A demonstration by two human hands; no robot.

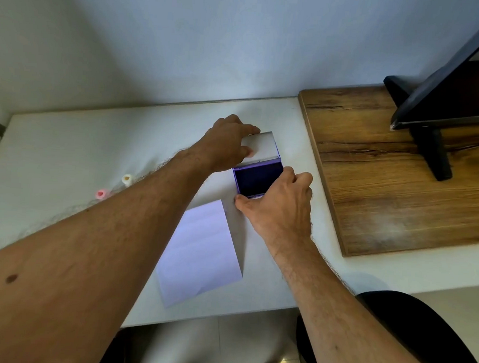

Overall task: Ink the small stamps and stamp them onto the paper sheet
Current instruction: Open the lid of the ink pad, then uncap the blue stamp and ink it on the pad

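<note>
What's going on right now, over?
Left hand holds lid open; right hand steadies ink pad. Stamps, paper untouched. Nothing blocking.

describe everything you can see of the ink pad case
The ink pad case is a small hinged box lying open on the white table, just beyond the paper sheet. Its purple base holds a dark blue-violet pad; the lid, pale inside, is tilted back. The left hand holds the lid's left edge, and the right hand steadies the base at its near right corner.
</note>
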